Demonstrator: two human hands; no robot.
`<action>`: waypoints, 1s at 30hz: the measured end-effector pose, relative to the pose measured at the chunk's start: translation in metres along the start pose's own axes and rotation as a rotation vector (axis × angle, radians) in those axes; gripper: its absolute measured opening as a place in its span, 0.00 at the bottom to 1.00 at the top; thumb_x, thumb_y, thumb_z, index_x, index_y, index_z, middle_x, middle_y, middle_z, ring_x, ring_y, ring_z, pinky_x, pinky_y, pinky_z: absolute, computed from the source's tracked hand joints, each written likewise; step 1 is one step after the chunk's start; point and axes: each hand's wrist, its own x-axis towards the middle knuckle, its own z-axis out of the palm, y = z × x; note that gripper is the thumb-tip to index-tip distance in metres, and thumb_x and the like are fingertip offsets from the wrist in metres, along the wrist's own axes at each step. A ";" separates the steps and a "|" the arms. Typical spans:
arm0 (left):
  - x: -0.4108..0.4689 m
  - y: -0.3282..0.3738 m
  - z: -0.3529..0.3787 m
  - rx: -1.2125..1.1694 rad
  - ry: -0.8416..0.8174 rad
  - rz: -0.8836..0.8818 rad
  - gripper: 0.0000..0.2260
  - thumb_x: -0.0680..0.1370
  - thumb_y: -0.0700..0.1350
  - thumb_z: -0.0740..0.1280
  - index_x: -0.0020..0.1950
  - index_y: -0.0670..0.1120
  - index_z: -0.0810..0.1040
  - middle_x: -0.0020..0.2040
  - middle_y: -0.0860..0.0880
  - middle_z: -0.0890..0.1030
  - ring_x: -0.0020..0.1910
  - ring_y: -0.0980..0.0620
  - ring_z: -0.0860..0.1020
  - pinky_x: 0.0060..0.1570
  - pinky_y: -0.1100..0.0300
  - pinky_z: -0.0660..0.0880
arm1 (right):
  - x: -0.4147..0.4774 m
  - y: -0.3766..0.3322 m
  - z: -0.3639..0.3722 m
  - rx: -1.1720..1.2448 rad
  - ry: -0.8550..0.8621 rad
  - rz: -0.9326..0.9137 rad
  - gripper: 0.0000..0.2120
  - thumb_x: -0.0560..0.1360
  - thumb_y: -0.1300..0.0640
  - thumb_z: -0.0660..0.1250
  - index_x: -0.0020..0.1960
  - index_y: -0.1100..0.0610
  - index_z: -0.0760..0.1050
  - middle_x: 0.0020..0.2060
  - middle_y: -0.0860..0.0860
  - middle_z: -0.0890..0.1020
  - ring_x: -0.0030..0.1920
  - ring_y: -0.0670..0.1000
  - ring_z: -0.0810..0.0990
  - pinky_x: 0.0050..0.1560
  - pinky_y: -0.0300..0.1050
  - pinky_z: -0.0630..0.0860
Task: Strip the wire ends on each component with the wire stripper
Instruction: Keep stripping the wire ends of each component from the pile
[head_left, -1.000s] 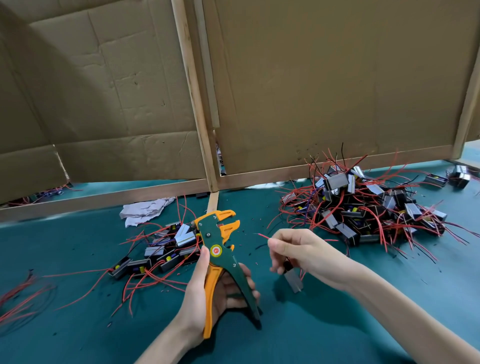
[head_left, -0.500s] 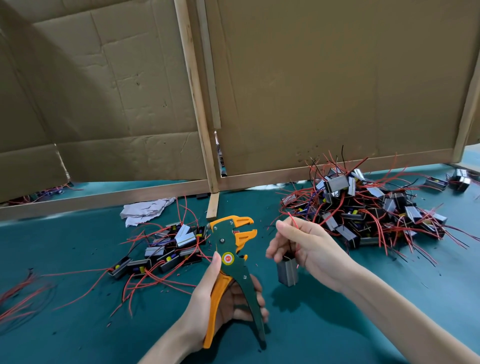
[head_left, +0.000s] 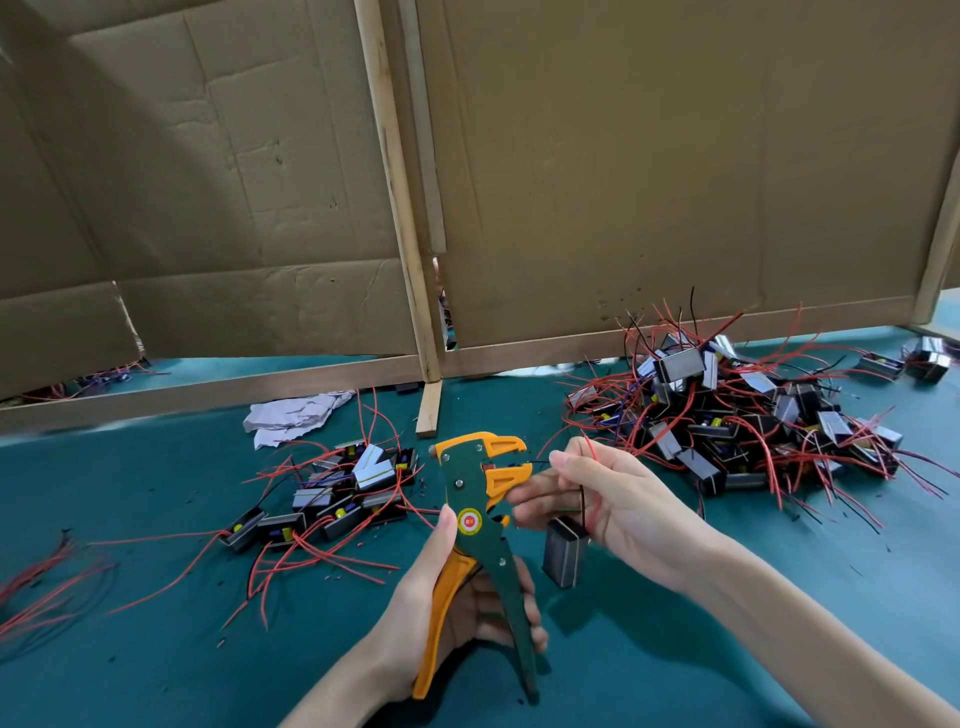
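Head view: the left hand (head_left: 410, 608) grips the wire stripper (head_left: 470, 501) by its handles, head upward, above the counter (head_left: 156, 649). The right hand (head_left: 623, 504) pinches the wires of a component (head_left: 563, 553) dangling beneath it, with one black wire (head_left: 537, 461) reaching between the stripper's orange jaws.

Left hand (head_left: 441, 603) gripping the handles of an orange-and-green wire stripper (head_left: 480, 525), right hand (head_left: 605, 499) pinching a black wire (head_left: 535, 462) into its jaws, small boxy component (head_left: 565, 555) dangling below, component piles (head_left: 753, 415) on the teal counter (head_left: 156, 649), cardboard panels (head_left: 675, 156) behind.
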 end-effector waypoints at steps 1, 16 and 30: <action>-0.001 0.001 0.001 -0.016 0.009 -0.002 0.44 0.55 0.74 0.73 0.49 0.37 0.75 0.39 0.38 0.82 0.37 0.39 0.82 0.41 0.48 0.78 | 0.000 0.000 0.000 0.011 -0.003 -0.004 0.12 0.80 0.60 0.58 0.39 0.57 0.62 0.44 0.67 0.83 0.39 0.59 0.85 0.50 0.53 0.80; 0.002 -0.005 0.011 0.088 0.268 0.165 0.38 0.65 0.79 0.53 0.29 0.43 0.74 0.27 0.43 0.70 0.21 0.47 0.69 0.23 0.61 0.69 | 0.001 0.005 -0.004 -0.098 -0.037 0.016 0.10 0.75 0.53 0.63 0.43 0.57 0.63 0.42 0.63 0.84 0.37 0.57 0.83 0.49 0.51 0.76; 0.005 0.012 0.010 -0.220 0.215 0.194 0.28 0.75 0.61 0.57 0.47 0.37 0.80 0.43 0.33 0.78 0.38 0.37 0.79 0.39 0.44 0.79 | 0.008 0.002 -0.023 -0.353 0.257 -0.222 0.11 0.83 0.56 0.56 0.44 0.60 0.65 0.31 0.55 0.79 0.32 0.51 0.74 0.34 0.41 0.75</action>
